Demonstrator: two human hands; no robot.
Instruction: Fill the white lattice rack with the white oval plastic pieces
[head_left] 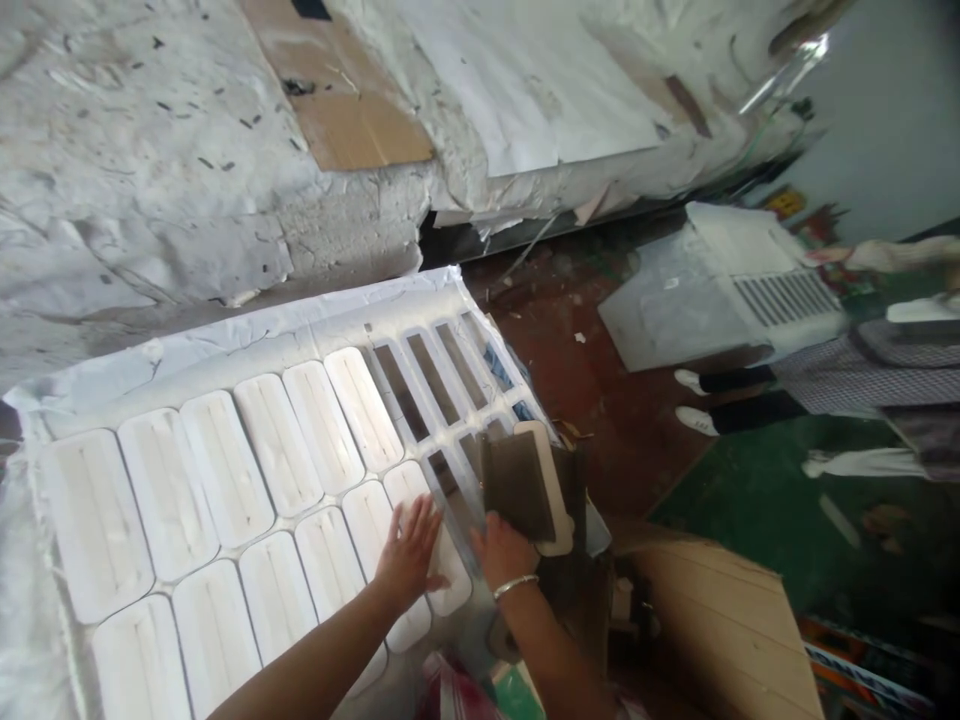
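Observation:
A large white sheet (pixel 247 340) lies in front of me, die-cut into two rows of rounded oblong pads (pixel 274 455); the slots at its right end are empty and show the dark below. My left hand (pixel 411 550) rests flat with fingers spread on a pad near the sheet's lower right. My right hand (pixel 506 548), with a bracelet on the wrist, grips a small stack of punched-out pads (pixel 529 480), dark on the near face and white at the edge, held upright just right of the empty slots.
A cardboard box (pixel 720 620) stands open at the lower right. Piles of crumpled white scrap (pixel 150 170) and a cardboard sheet (pixel 345 100) fill the back. Another person (pixel 847 390) stands at the right near a white slatted crate (pixel 727 290) on the red floor.

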